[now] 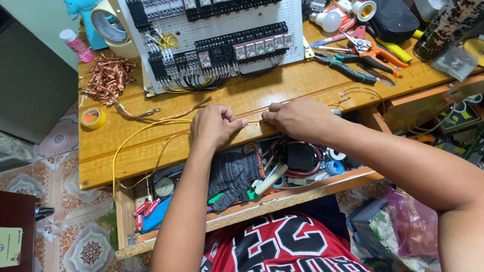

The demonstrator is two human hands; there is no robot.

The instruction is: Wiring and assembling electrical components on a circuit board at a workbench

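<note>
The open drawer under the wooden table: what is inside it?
The open drawer holds a grey knitted glove, red fuses, a round gauge, a white tube, tape rolls and dark cables. The forearms and table edge cover its back part.

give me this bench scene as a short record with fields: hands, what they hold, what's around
left hand: pinching a thin yellow insulated wire
right hand: pinching the same wire, close to the left
surface: wooden workbench
behind hands: white perforated panel of black relays
left of panel: pile of stripped copper wire
right: green-handled pliers
below: open drawer with grey knitted glove
</note>
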